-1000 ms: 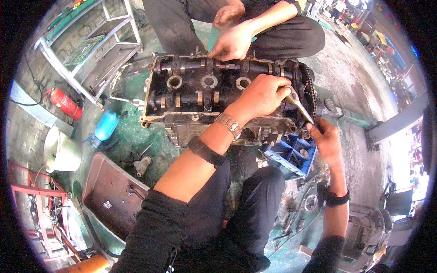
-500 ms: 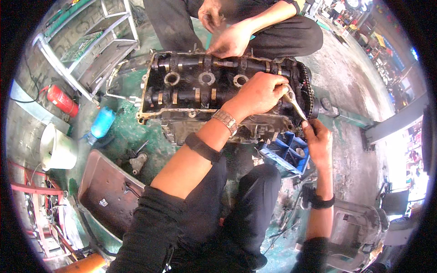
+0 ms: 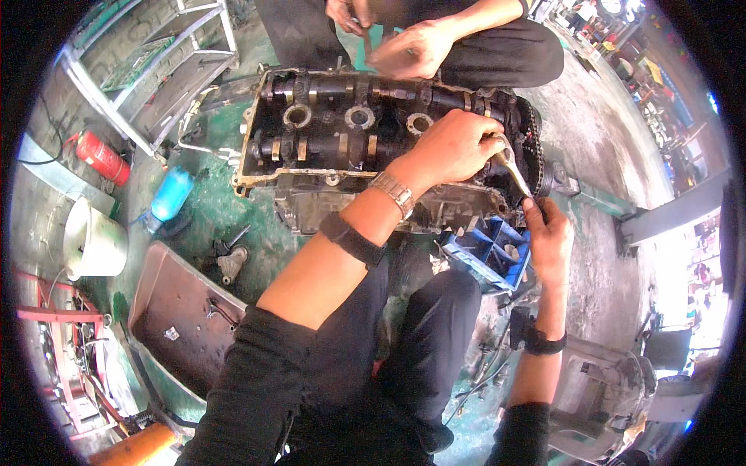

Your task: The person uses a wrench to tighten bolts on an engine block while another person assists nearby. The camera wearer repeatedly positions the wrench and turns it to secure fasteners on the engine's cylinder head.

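Observation:
An engine with its top uncovered lies in front of me, its camshafts and round plug-hole rings exposed. At its right end runs a timing chain. There a silvery ratchet wrench slants across the engine's corner. My left hand, with a watch on its wrist, is closed on the ratchet's head. The fingers of my right hand grip the lower end of its handle. What the ratchet sits on is hidden beneath my left hand.
A co-worker's hands, blurred, hover over the engine's far side with a thin tool. Just below the engine's near right corner is a blue divided tray. Leftward stand a brown tub, a white bucket and a red extinguisher.
The view has shifted a little, so the engine appears higher. Both my hands keep their hold on the ratchet, at nearly the same angle. The co-worker's hands have drawn back from the engine's edge.

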Demonstrator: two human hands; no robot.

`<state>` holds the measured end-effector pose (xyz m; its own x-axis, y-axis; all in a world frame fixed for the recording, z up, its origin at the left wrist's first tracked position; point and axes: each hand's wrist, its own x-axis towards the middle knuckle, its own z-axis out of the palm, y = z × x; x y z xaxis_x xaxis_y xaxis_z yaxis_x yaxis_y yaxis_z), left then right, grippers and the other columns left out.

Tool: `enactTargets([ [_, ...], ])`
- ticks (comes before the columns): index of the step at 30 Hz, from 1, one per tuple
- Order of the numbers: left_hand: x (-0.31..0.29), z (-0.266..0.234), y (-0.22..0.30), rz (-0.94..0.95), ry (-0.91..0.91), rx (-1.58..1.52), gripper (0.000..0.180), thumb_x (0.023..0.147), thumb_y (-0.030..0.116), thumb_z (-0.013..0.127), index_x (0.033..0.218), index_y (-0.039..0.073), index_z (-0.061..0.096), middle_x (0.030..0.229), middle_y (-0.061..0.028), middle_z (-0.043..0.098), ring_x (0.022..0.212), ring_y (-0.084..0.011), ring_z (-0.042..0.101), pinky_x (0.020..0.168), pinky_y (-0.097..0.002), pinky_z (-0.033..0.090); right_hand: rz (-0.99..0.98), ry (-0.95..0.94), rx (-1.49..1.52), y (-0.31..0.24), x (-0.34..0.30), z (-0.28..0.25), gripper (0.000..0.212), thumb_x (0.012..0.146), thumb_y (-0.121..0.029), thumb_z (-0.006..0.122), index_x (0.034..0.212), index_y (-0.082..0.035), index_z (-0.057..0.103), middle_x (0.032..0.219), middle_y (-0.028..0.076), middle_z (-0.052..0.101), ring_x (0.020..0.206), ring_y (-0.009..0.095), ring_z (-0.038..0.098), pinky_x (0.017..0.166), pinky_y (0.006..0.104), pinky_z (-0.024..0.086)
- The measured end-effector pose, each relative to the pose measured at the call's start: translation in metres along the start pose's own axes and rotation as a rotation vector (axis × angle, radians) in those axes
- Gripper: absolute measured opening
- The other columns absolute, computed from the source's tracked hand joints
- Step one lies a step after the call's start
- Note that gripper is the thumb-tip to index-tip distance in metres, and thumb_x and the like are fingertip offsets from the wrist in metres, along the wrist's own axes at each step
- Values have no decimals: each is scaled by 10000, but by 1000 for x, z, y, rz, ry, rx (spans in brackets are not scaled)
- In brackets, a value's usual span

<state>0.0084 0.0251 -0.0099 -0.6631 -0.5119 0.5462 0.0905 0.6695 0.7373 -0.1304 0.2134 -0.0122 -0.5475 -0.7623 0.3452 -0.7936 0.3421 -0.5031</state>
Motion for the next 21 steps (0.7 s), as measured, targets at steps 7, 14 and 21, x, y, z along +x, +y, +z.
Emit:
enactTargets([
  [7, 1, -1, 1, -37, -24, 35, 229, 858, 251, 597, 893, 39, 676, 802, -216, 626, 787, -415, 599, 690, -454, 495, 26, -4, -23, -3, 1, -2, 302, 882, -300, 634, 780, -21, 587, 693, 213, 594, 647, 403, 588, 592, 420, 457],
  [14, 1, 2, -3, -4, 4, 31, 235, 853, 258, 595, 888, 41, 679, 774, -217, 620, 752, -405, 606, 669, -454, 487, 23, 14, 4, -4, 0, 0, 333, 893, -308, 627, 747, -14, 567, 659, 197, 584, 580, 362, 550, 574, 405, 442],
  [21, 2, 5, -8, 41, 35, 24, 227, 850, 256, 596, 882, 52, 690, 763, -203, 631, 743, -395, 609, 671, -447, 489, 79, 4, 27, -6, 0, 0, 325, 885, -331, 631, 795, -19, 614, 661, 185, 596, 555, 276, 547, 582, 380, 452],
])
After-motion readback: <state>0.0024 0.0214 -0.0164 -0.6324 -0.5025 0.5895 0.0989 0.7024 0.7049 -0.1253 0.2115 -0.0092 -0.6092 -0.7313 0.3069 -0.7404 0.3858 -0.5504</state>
